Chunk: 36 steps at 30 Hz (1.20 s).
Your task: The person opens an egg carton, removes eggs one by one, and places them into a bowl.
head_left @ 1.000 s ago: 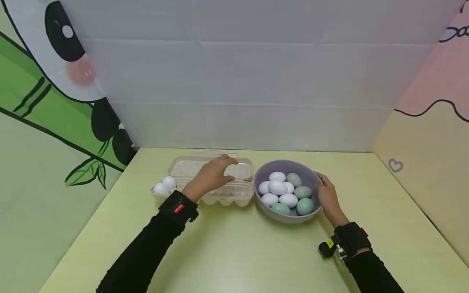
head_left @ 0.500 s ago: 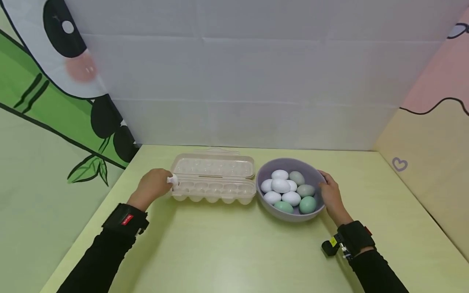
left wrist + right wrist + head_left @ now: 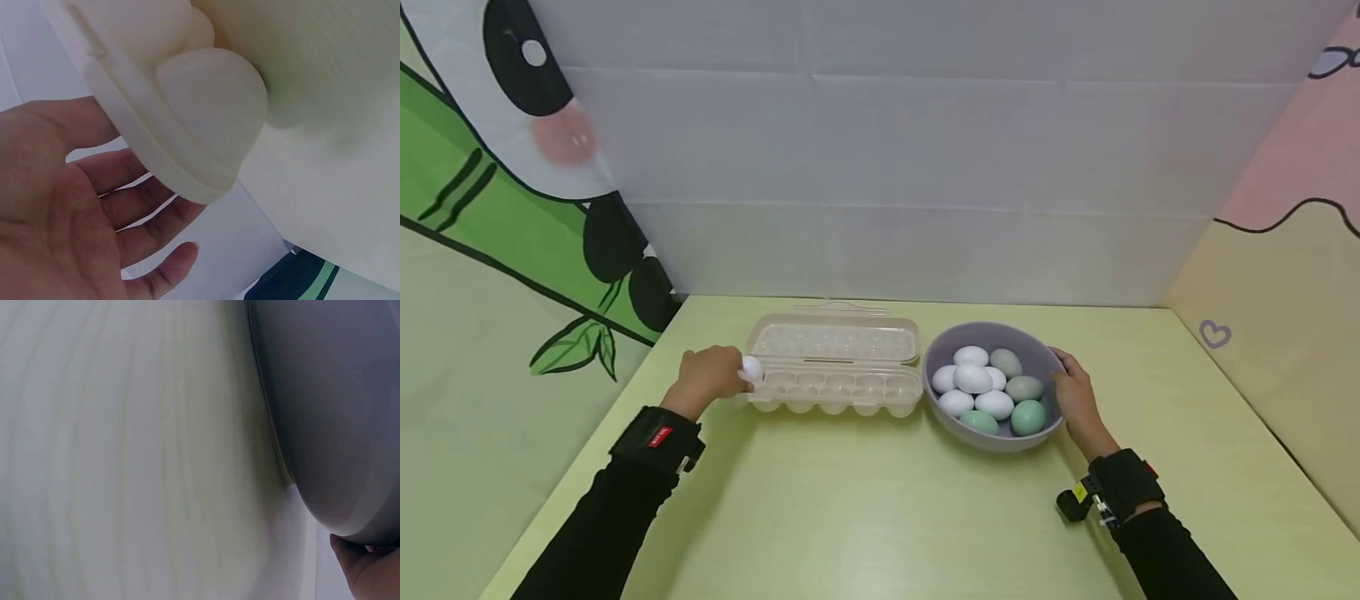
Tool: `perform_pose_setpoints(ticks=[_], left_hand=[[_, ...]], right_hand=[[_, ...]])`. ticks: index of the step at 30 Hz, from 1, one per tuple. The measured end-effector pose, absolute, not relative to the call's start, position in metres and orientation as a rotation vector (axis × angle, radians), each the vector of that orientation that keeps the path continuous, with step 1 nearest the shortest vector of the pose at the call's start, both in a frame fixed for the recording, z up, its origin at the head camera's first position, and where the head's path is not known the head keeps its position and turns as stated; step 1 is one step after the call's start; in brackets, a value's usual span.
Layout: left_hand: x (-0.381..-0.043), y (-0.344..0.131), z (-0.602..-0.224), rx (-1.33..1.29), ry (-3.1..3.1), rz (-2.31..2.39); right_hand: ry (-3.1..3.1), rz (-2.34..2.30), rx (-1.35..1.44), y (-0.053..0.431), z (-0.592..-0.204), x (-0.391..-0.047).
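Note:
My left hand holds the left side of a small white egg tray, with a white egg showing at the fingertips. In the left wrist view, the thumb and fingers reach to the tray's rim, and its rounded cups show below; the fingertips are partly hidden behind it. Right beside it lies a clear beige egg carton, lid folded back. My right hand grips the right rim of a purple-grey bowl, which carries several white, grey and green eggs.
The carton's opened lid lies flat toward the back wall. Pale yellow table surface stretches in front of the carton and bowl. A painted side wall borders the table on the right.
My left hand has moved left, from over the carton to the small egg tray, and taken hold of it. The right hand has stayed on the bowl.

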State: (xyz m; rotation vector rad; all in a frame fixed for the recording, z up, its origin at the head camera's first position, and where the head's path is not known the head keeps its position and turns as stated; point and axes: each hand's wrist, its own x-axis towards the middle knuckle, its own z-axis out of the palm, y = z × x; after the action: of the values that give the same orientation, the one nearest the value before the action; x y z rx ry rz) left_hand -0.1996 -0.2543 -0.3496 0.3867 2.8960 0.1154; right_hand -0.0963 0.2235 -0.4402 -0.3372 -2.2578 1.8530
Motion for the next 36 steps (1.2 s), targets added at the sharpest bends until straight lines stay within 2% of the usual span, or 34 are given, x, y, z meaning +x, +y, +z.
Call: perform_pose_setpoints(ticks=[8, 14, 20, 36], left_hand=[[-0.199, -0.246, -0.345, 0.432, 2.987, 0.084], [-0.191, -0.228, -0.331, 0.623, 3.136, 0.147], [-0.188, -0.202, -0.323, 0.845, 3.124, 0.345], [-0.191, -0.107, -0.321, 1.118, 2.990, 0.669]], right_hand=[[-2.260, 1.852, -0.333, 0.224, -0.441, -0.095], [-2.252, 1.838, -0.353, 0.221, -0.441, -0.090], [-2.240, 1.841, -0.375, 0.215, -0.441, -0.086], [-2.233, 1.831, -0.375, 0.216, -0.445, -0.088]])
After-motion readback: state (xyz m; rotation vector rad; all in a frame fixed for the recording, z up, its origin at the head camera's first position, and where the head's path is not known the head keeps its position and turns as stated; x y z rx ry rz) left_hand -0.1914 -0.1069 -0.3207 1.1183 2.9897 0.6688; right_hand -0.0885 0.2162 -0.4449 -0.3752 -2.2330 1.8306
